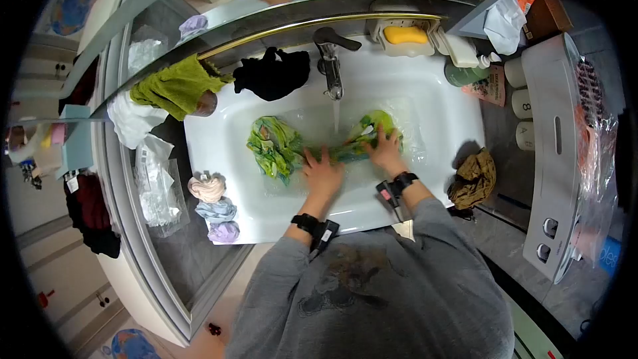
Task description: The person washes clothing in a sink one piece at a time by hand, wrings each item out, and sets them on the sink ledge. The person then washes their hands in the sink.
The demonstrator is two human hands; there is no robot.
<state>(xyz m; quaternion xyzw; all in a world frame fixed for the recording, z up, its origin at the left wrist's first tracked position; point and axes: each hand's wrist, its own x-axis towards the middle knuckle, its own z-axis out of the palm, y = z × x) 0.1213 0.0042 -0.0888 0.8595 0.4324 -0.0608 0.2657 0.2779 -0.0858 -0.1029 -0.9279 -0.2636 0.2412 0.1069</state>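
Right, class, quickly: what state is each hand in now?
Left hand: open, fingers spread at the patterned green cloth.
Right hand: open, fingers spread over the cloth's right part.

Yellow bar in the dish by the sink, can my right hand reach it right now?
Probably yes: nothing seems to stand between the right hand and the yellow bar, and the faucet is off to the left.

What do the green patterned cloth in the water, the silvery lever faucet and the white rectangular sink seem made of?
Green patterned cloth: apparently thin, wet fabric, judging by its crumpled folds; fibre unclear. Silvery lever faucet: probably chromed metal, given its bright reflections. White rectangular sink: glossy, perhaps ceramic or enamel, from its smooth sheen.
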